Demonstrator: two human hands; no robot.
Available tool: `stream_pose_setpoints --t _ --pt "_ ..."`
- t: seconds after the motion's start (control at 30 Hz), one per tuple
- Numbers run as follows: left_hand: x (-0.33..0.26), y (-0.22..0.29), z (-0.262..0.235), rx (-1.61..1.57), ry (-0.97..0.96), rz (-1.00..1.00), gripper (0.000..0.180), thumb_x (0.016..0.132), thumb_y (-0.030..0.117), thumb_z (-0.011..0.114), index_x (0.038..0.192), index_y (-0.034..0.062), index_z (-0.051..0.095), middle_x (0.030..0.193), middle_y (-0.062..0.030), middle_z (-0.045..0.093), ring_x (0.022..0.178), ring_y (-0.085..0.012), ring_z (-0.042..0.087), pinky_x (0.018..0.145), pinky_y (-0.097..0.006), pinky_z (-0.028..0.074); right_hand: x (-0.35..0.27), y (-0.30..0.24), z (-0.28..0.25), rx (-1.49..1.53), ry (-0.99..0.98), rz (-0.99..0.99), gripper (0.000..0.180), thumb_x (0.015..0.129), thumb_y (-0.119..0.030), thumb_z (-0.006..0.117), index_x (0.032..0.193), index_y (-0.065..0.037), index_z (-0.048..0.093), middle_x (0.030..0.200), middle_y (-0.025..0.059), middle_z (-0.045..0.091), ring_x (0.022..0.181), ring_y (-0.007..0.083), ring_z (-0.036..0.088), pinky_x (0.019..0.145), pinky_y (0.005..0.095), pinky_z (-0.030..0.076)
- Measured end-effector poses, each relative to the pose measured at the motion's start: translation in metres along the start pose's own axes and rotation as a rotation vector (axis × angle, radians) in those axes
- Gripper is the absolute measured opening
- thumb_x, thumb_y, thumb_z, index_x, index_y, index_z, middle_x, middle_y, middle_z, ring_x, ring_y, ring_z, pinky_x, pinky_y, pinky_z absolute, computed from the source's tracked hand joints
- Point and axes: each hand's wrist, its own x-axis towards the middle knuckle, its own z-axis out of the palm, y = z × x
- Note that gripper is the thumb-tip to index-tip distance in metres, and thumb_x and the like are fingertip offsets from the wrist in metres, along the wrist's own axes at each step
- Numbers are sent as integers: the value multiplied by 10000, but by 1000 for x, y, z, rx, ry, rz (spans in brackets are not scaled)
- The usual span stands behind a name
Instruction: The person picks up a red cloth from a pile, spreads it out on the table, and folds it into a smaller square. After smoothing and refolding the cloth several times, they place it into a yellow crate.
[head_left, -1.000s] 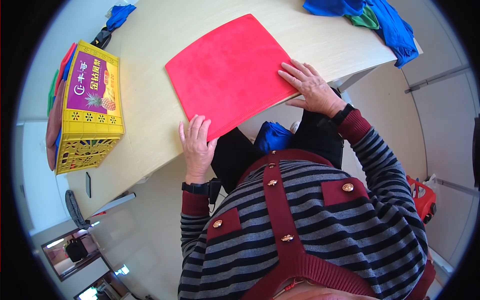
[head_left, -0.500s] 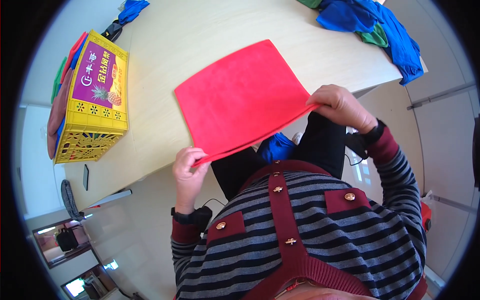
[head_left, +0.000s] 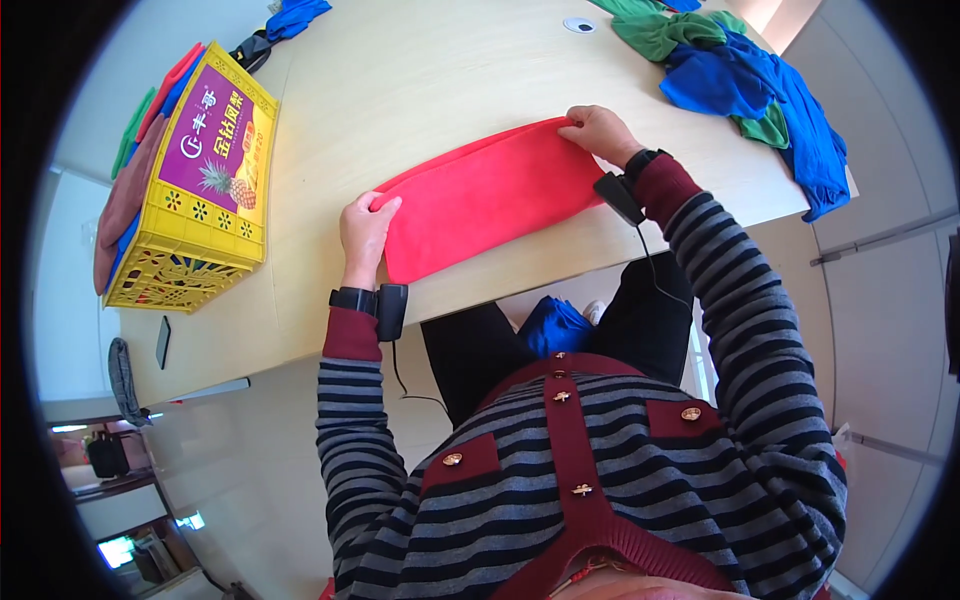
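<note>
A red cloth (head_left: pixel 495 205) lies on the light wooden table, doubled over into a long band that slants up to the right. My left hand (head_left: pixel 366 232) pinches its far left corner between thumb and fingers. At the far right corner, my right hand (head_left: pixel 602 135) grips the cloth the same way. Along the far edge the layers sit slightly apart. The near edge of the band rests close to the table's front edge.
A yellow plastic crate (head_left: pixel 205 190) with folded cloths over its far side stands at the left. Behind it lies a blue cloth (head_left: pixel 297 17). Blue cloths (head_left: pixel 735 85) and green cloths (head_left: pixel 665 35) are heaped at the far right. A dark flat object (head_left: pixel 163 342) lies near the crate.
Both hands have moved away from me, carrying the near edge over to the far edge. The cloth went from a broad piece to a narrower folded band.
</note>
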Motion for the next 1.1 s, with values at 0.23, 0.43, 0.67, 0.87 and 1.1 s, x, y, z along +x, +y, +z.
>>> stream_pose_setpoints --t 0.23,0.43,0.67,0.87,1.1 --pt "-8 -17 -4 39 96 82 379 863 237 789 1154 22 673 725 -42 622 640 -128 577 625 -315 485 -28 9 15 99 150 71 462 901 -343 704 1263 -63 642 960 144 736 857 296 704 783 403 548" --pt "-77 0 2 96 136 14 546 888 200 768 1368 43 563 759 -56 618 687 -148 588 678 -339 497 -98 9 14 370 86 223 552 926 -329 697 1386 -56 563 920 130 721 843 277 686 791 400 547" --pt "-110 -4 23 225 394 287 534 917 48 704 1419 39 521 696 14 438 637 -92 419 614 -279 428 -123 -3 42 346 331 103 384 923 -148 710 1297 -96 637 813 34 637 767 132 590 706 289 495" --pt "-125 -7 20 310 414 285 511 901 27 699 1389 36 548 679 -26 422 631 -116 424 619 -295 430 -149 -4 37 132 440 8 347 888 -119 715 1231 -115 666 803 67 645 804 227 602 743 364 510" --pt "-141 5 21 430 375 262 531 871 96 745 1373 70 575 778 -60 565 739 -259 548 770 -432 447 -169 -2 37 15 544 -50 342 871 -118 724 1208 -103 667 803 70 657 827 269 613 764 403 515"
